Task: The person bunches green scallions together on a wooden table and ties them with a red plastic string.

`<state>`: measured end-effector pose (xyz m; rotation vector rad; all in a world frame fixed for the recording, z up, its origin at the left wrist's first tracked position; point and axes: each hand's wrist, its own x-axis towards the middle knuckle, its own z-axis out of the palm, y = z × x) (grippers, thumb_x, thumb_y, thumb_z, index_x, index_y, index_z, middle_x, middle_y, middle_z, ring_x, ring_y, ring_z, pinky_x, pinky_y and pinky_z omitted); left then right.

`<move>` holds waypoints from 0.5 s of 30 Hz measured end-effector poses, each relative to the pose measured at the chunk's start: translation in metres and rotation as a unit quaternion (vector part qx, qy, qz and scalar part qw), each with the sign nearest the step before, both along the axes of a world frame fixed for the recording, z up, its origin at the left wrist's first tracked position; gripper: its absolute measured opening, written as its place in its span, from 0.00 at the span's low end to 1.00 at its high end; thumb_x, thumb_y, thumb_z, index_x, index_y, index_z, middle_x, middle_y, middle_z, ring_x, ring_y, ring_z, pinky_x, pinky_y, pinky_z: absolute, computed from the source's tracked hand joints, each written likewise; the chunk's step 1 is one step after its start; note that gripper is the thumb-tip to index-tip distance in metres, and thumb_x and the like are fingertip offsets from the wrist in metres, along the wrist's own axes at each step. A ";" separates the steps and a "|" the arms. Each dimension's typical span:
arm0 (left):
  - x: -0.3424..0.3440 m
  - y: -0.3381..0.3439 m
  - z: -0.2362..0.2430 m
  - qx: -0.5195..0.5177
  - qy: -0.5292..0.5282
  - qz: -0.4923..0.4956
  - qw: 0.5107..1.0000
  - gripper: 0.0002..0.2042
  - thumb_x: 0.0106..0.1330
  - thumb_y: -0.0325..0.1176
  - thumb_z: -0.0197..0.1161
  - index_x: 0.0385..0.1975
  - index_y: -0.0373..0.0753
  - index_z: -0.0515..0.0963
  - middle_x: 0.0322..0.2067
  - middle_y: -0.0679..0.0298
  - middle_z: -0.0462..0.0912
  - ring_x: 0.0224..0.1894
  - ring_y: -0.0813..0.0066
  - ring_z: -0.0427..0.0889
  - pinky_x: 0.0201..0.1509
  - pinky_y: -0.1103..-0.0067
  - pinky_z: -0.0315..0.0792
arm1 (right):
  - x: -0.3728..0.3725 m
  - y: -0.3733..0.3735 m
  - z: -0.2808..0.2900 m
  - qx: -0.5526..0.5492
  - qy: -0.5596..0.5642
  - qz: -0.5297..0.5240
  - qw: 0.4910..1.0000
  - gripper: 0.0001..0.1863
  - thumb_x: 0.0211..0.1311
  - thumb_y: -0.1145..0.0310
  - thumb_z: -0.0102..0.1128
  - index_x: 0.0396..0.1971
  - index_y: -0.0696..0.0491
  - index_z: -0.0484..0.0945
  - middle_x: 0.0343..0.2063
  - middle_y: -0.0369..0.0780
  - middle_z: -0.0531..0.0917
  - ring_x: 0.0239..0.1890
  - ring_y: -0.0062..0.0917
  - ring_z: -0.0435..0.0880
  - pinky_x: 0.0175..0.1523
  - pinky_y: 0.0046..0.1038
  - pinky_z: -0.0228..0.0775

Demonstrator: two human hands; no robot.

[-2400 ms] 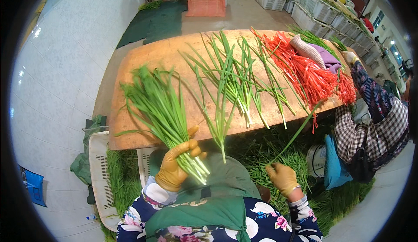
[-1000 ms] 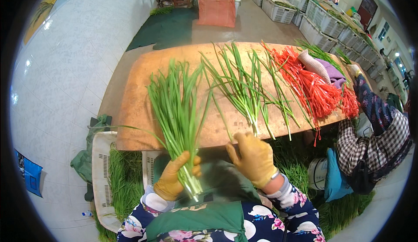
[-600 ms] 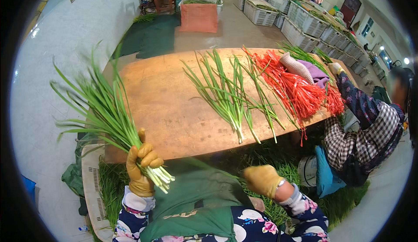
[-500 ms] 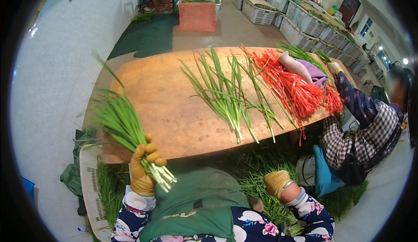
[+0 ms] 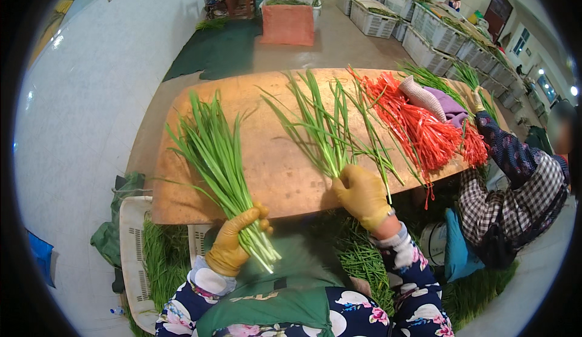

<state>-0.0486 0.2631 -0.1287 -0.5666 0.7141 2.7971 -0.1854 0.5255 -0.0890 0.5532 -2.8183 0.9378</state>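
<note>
Left hand [image 5: 235, 242] clamped on green bunch [image 5: 219, 167], right hand [image 5: 365, 197] at stalks [image 5: 330, 149] just ahead, closure unclear: likely pickup, needs clean pinch.

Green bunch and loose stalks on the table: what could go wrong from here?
The left hand grips the green bunch only near its pale ends, so stalks might slip or splay. The right hand is at the lower ends of crossing loose stalks; lifting some could drag neighbours along. The rightmost ones lie close to the red strips and may tangle.
</note>
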 end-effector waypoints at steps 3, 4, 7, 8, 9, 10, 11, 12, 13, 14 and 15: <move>-0.003 0.016 -0.006 -0.019 0.007 -0.036 0.999 0.10 0.71 0.29 0.63 0.49 0.34 0.79 0.53 0.51 0.83 0.56 0.56 0.83 0.62 0.61 0.79 | 0.037 0.008 0.010 -0.209 -0.218 0.086 0.949 0.10 0.66 0.67 0.61 0.31 0.59 0.82 0.27 0.44 0.85 0.31 0.29 0.85 0.38 0.31 0.75; -0.003 0.023 -0.008 -0.023 0.016 -0.060 0.998 0.12 0.71 0.29 0.63 0.51 0.33 0.78 0.55 0.49 0.81 0.59 0.54 0.81 0.65 0.60 0.76 | 0.056 0.010 0.011 -0.267 -0.288 0.125 0.911 0.10 0.69 0.68 0.61 0.30 0.58 0.82 0.26 0.36 0.85 0.29 0.15 0.79 0.36 0.22 0.73; -0.004 0.038 -0.012 0.019 0.053 -0.090 0.994 0.19 0.72 0.30 0.62 0.59 0.28 0.74 0.59 0.47 0.78 0.62 0.54 0.79 0.70 0.59 0.72 | 0.098 -0.006 0.002 -0.190 -0.262 0.182 0.928 0.09 0.67 0.69 0.62 0.33 0.60 0.78 0.23 0.43 0.80 0.26 0.24 0.79 0.35 0.29 0.73; -0.005 0.041 -0.012 0.010 0.019 -0.101 0.995 0.21 0.71 0.30 0.62 0.62 0.30 0.72 0.58 0.49 0.80 0.59 0.57 0.81 0.68 0.60 0.73 | 0.107 -0.010 0.000 -0.200 -0.273 0.205 0.919 0.09 0.66 0.68 0.62 0.33 0.59 0.78 0.23 0.45 0.79 0.25 0.26 0.78 0.35 0.30 0.73; -0.005 0.042 -0.011 0.027 0.018 -0.106 0.994 0.24 0.71 0.29 0.62 0.65 0.32 0.70 0.56 0.50 0.81 0.56 0.59 0.83 0.67 0.61 0.75 | 0.112 -0.012 -0.001 -0.178 -0.305 0.202 0.914 0.09 0.66 0.68 0.63 0.32 0.59 0.79 0.23 0.46 0.79 0.24 0.28 0.78 0.34 0.31 0.72; -0.004 0.041 -0.008 0.017 0.001 -0.105 0.994 0.26 0.71 0.29 0.63 0.68 0.34 0.67 0.54 0.52 0.83 0.53 0.61 0.85 0.65 0.62 0.76 | 0.113 -0.012 -0.001 -0.200 -0.305 0.221 0.905 0.10 0.66 0.65 0.64 0.32 0.58 0.79 0.24 0.47 0.80 0.25 0.32 0.80 0.34 0.32 0.73; -0.004 0.039 -0.005 0.001 -0.015 -0.100 0.995 0.29 0.71 0.29 0.63 0.71 0.36 0.64 0.51 0.55 0.84 0.50 0.63 0.86 0.63 0.63 0.78 | 0.110 -0.010 0.002 -0.181 -0.264 0.237 0.917 0.10 0.66 0.65 0.64 0.32 0.57 0.79 0.24 0.47 0.80 0.25 0.34 0.80 0.34 0.33 0.73; -0.004 0.033 0.000 0.038 0.019 -0.091 0.995 0.28 0.68 0.27 0.66 0.68 0.35 0.68 0.47 0.55 0.85 0.48 0.61 0.86 0.59 0.61 0.80 | 0.102 -0.006 0.006 -0.161 -0.222 0.253 0.928 0.11 0.66 0.64 0.64 0.32 0.57 0.79 0.25 0.47 0.81 0.25 0.36 0.81 0.34 0.33 0.74; -0.005 0.029 0.006 0.085 0.052 -0.080 0.992 0.32 0.68 0.24 0.64 0.72 0.37 0.61 0.40 0.62 0.83 0.43 0.66 0.85 0.59 0.60 0.80 | 0.093 -0.002 0.011 -0.132 -0.186 0.274 0.934 0.11 0.66 0.63 0.64 0.32 0.57 0.79 0.25 0.47 0.81 0.26 0.37 0.82 0.33 0.33 0.74; -0.004 0.021 0.012 0.114 0.098 -0.056 0.987 0.34 0.67 0.23 0.63 0.73 0.37 0.58 0.37 0.64 0.81 0.39 0.70 0.82 0.59 0.61 0.80 | 0.083 0.004 0.018 -0.131 -0.135 0.213 0.959 0.11 0.65 0.63 0.65 0.31 0.56 0.79 0.24 0.48 0.82 0.26 0.40 0.83 0.33 0.34 0.75; -0.003 0.014 0.018 0.138 0.138 -0.039 0.980 0.36 0.67 0.22 0.63 0.75 0.37 0.55 0.34 0.67 0.78 0.36 0.74 0.80 0.60 0.61 0.79 | 0.070 0.010 0.024 -0.125 -0.093 0.170 0.973 0.11 0.65 0.63 0.65 0.31 0.56 0.79 0.24 0.48 0.82 0.27 0.43 0.83 0.33 0.35 0.75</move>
